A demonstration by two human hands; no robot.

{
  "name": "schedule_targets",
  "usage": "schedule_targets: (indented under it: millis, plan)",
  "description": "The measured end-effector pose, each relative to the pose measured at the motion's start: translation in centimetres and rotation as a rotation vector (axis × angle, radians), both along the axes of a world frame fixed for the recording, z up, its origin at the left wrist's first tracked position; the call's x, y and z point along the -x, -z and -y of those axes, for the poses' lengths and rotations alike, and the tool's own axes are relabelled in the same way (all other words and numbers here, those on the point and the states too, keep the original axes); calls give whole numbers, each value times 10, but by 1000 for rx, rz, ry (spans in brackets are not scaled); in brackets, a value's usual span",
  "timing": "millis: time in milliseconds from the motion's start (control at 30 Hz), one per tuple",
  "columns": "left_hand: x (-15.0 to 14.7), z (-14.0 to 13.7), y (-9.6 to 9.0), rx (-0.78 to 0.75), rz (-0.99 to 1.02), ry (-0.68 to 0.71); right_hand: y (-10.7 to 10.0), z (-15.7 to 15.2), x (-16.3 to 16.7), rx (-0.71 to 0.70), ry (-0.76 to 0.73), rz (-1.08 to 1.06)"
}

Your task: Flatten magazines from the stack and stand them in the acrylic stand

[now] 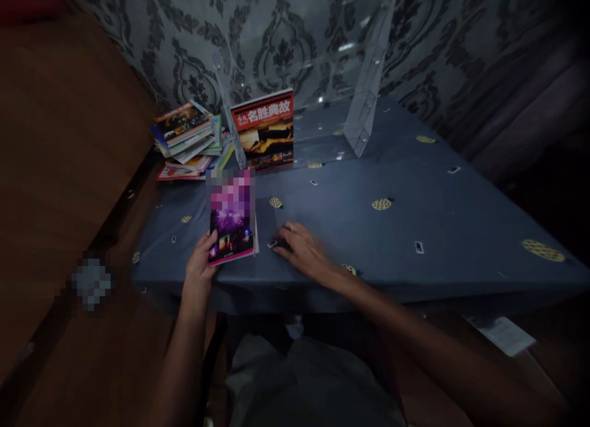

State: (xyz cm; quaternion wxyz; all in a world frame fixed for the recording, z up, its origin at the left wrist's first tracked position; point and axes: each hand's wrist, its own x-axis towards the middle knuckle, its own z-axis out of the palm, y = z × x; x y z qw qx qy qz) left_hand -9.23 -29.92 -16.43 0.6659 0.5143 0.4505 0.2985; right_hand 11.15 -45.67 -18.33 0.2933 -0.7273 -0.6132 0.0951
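from afar, on the head feed, i see the left hand (200,255) pinching the purple fireworks-cover book (230,221) by its lower left edge, above the pineapple-print tablecloth (343,221). the right hand (302,249) is beside it, fingers curled, thumb parted; i cannot tell if it touches cloth. beyond, a red-and-black book (267,141) stands upright by the clear acrylic stand (366,95), near a book stack (187,135).

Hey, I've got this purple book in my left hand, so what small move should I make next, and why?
Probably bring your right hand over to steady the purple book at its right edge. Your left hand grips only its lower left side, leaving that edge unheld, while your right hand is close by and seems to hold nothing.
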Motion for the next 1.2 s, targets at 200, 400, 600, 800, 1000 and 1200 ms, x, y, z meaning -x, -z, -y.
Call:
schedule_targets:
  millis: [200,400,600,800,1000,1200]
  plan:
    - [-8,9,-6,179,231,32,8,-2,-3,-57,97,160]
    - [-25,13,-1,146,270,128,13,26,-41,-47,220,169]
    - [-35,12,3,-279,-159,82,28,70,-67,-117,322,90]
    - [-13,30,-12,-780,-862,165,48,125,-72,-271,436,134]
    - [-6,47,-10,-852,-998,149,39,140,-70,-250,457,91]
    - [-20,42,-6,-1015,-993,116,29,107,-58,-204,398,-17]
